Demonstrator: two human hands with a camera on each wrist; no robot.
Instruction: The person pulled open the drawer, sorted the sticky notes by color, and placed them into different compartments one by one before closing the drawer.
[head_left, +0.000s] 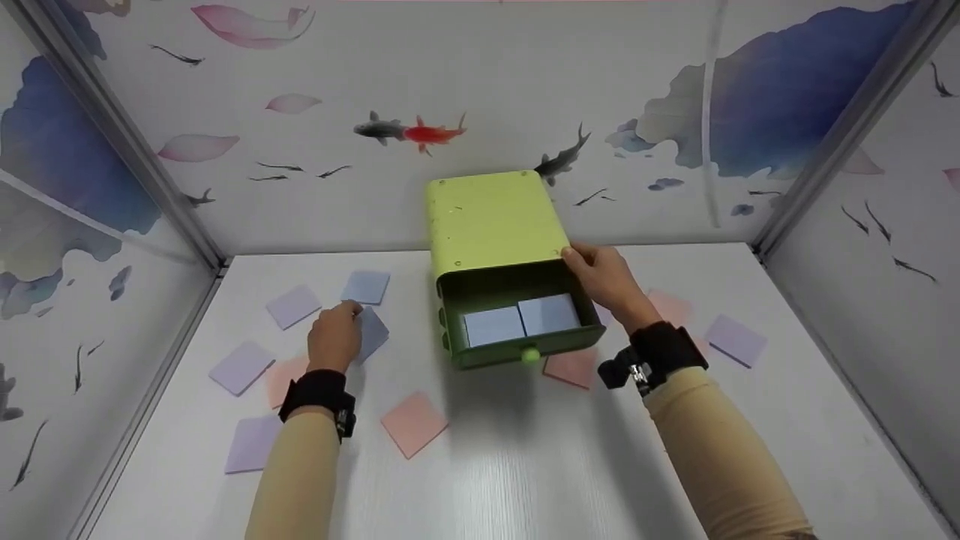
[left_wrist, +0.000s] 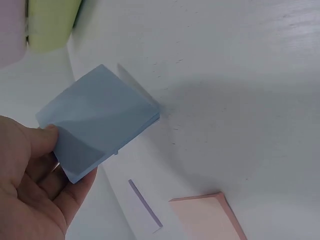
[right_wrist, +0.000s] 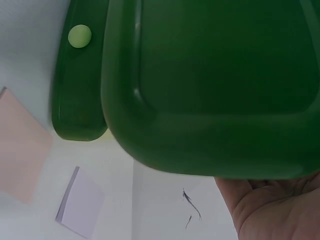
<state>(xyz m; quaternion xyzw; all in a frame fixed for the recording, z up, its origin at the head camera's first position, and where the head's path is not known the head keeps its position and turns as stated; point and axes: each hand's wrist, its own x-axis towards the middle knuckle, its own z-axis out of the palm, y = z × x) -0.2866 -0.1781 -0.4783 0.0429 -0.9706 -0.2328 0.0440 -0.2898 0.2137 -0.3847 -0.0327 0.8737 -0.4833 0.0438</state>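
My left hand [head_left: 334, 337] pinches a blue sticky-note pad [left_wrist: 102, 117], thumb on its top face and fingers underneath, over the left part of the table. Just behind it lies another blue pad [head_left: 366, 286]. With my right hand [head_left: 606, 281] I grip the right side of a green drawer box [head_left: 495, 221], thumb at the front top corner; most of the fingers are hidden by the box in the right wrist view. Its dark green drawer [head_left: 480, 358] stands pulled out, with a round light-green knob [head_left: 530, 355] in front. Two blue pads [head_left: 549, 313] lie side by side inside.
Several purple pads [head_left: 241, 367] and pink pads [head_left: 415, 424] are scattered on the white table [head_left: 510, 487] at left and front. More pink and purple pads [head_left: 737, 341] lie at right, some partly behind the right arm. A patterned wall [head_left: 330, 202] rises behind the box.
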